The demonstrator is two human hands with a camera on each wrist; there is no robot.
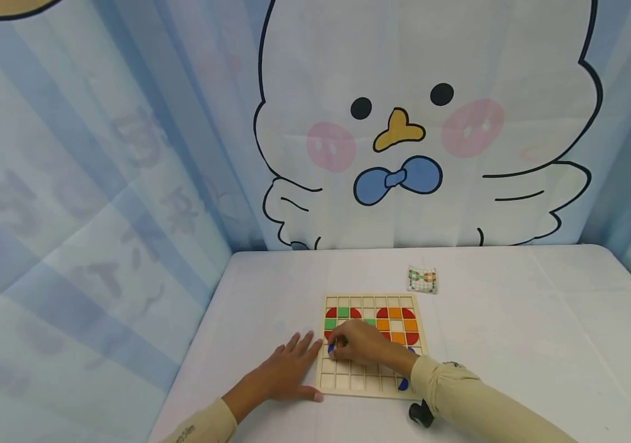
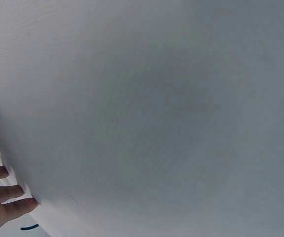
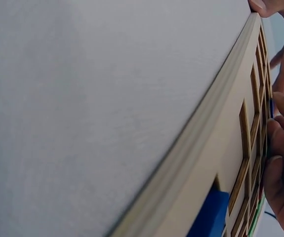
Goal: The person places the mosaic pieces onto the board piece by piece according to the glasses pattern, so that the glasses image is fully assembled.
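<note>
A wooden grid board (image 1: 357,383) lies on the table, with red, green, orange and blue pieces set in its squares. My right hand (image 1: 362,342) is over the board's left half, fingers curled, and pinches a small blue piece (image 1: 330,349) at a square in the left column. In the right wrist view that blue piece (image 3: 271,107) shows as a thin sliver between the fingertips. My left hand (image 1: 291,371) rests spread at the board's left edge, its thumb by the lower left corner. The right hand and forearm hide part of the middle rows.
A small pattern card (image 1: 422,280) with a coloured grid lies behind the board's right corner. One blue quarter-round piece (image 1: 403,384) sits in the bottom row. A black object (image 1: 421,413) is under the right wrist. Printed curtains (image 1: 393,215) stand behind the white table (image 1: 515,326).
</note>
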